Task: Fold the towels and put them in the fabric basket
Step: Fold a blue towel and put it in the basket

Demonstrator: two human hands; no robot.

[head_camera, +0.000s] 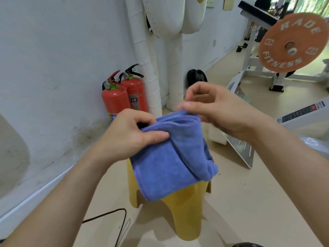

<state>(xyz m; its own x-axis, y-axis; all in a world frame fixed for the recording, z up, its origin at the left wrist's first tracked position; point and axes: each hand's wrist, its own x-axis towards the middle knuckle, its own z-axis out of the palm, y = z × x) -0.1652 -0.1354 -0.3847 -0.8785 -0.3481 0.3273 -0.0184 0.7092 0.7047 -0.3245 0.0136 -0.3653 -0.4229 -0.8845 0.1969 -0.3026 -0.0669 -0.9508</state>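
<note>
The blue towel (pixel 170 154) is up off the floor, held between both hands above a yellow plastic stool (pixel 179 211), with its lower folded edge hanging down in front of the stool's top. It is doubled over, a stitched hem running along the lower left side and a rounded fold bulging at the right. The left hand (pixel 128 136) grips the towel's upper left corner, thumb laid flat across the cloth and fingers curled behind it. The right hand (pixel 219 111) pinches the top edge between thumb and forefinger, the other fingers curled loosely above. Both forearms reach in from the bottom of the view. A black cable (pixel 114 221) snakes over the pale floor left of the stool. Behind, against the white wall, stand two red fire extinguishers (pixel 122 97) beside white wrapped pipes (pixel 147 68). Off to the right, an orange weight plate (pixel 292 43) hangs on a white rack (pixel 252 56).
</note>
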